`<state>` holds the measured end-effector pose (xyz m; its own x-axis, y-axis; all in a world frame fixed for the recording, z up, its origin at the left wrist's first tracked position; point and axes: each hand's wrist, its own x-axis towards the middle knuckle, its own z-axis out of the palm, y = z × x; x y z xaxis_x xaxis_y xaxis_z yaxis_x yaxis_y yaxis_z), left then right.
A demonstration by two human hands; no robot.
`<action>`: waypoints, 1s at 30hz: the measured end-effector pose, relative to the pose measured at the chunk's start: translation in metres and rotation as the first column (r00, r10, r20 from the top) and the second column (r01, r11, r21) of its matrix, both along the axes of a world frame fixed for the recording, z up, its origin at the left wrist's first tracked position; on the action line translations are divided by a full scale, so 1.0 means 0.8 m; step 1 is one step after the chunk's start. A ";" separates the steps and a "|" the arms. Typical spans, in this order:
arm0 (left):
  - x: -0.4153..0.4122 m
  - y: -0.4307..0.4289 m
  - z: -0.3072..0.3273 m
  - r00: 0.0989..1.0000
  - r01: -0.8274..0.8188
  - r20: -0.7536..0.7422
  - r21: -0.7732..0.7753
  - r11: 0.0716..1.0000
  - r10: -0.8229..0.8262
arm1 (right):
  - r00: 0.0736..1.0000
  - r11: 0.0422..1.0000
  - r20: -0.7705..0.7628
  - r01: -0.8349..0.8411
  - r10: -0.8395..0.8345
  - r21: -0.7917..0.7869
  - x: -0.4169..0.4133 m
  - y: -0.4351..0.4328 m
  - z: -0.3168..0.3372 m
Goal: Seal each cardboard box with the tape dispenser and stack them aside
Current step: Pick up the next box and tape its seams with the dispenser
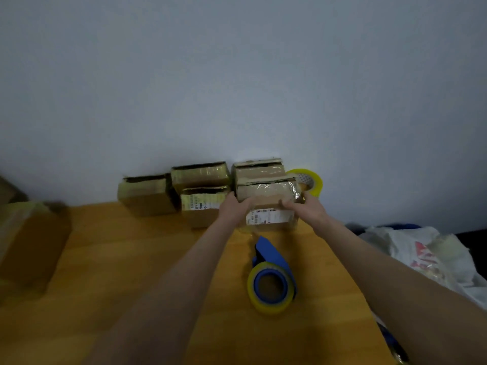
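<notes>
Tape dispenser (271,283), blue frame with a yellowish roll, lies idle on the wooden table (131,259), between the two forearms. Both hands work straight beyond it, at the wall. Left hand (233,206) grasps the left end of the taped box (266,191); right hand (307,206) grasps the right end, thumb laid across the front face. The taped box sits on top of a labelled box (271,219), so the step looks like stacking a sealed one. To do it well: square the edges over the labelled box, lower it flat rather than corner first, and push it back to the wall before loosening the fingers, since the shiny tape wrap may slip. Keep the stack clear of the spare tape roll (309,180), just beyond and right of the dispenser, behind the stack. Beyond and left of the dispenser: a stacked pair of boxes (201,196), then a single box (146,196) further left. Far left of the dispenser, a large blurred carton (29,248). Right of the dispenser, a white plastic bag (421,254) with red print, off the table's edge. Hard to tell: whether the taped box bears full weight or is held slightly up; fingertips on its far side are hidden. Another box (259,165) behind it is partly covered. Label print is unreadable, and the whole view is soft.
</notes>
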<state>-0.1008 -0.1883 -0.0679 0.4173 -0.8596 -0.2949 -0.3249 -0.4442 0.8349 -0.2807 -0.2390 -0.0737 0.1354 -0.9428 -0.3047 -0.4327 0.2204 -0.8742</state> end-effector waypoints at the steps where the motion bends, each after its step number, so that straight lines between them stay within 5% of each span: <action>1: -0.008 0.001 0.003 0.999 -0.029 0.015 -0.018 0.999 0.029 | 1.000 1.000 0.012 -0.020 0.020 -0.006 -0.004 -0.002 -0.001; 5: -0.035 0.004 0.028 0.967 -0.186 0.139 -0.194 0.963 0.215 | 1.000 0.996 -0.004 -0.002 0.001 -0.086 -0.023 -0.011 0.003; 12: -0.060 0.036 0.081 0.905 -0.321 0.152 -0.369 0.872 0.397 | 0.975 0.995 0.218 0.053 -0.034 -0.082 -0.032 -0.003 0.034; 20: -0.033 0.112 0.122 0.827 -0.458 0.031 -0.543 0.704 0.562 | 0.983 0.938 0.171 -0.005 0.068 -0.347 0.000 0.050 0.086; 25: 0.014 0.171 0.099 0.777 -0.520 0.100 -0.454 0.724 0.621 | 0.945 0.906 0.034 -0.300 0.324 -0.297 0.042 0.106 0.075; 30: 0.051 0.224 0.041 0.774 -0.559 0.190 -0.243 0.793 0.604 | 0.905 0.877 -0.126 -0.425 0.407 -0.224 0.067 0.154 0.035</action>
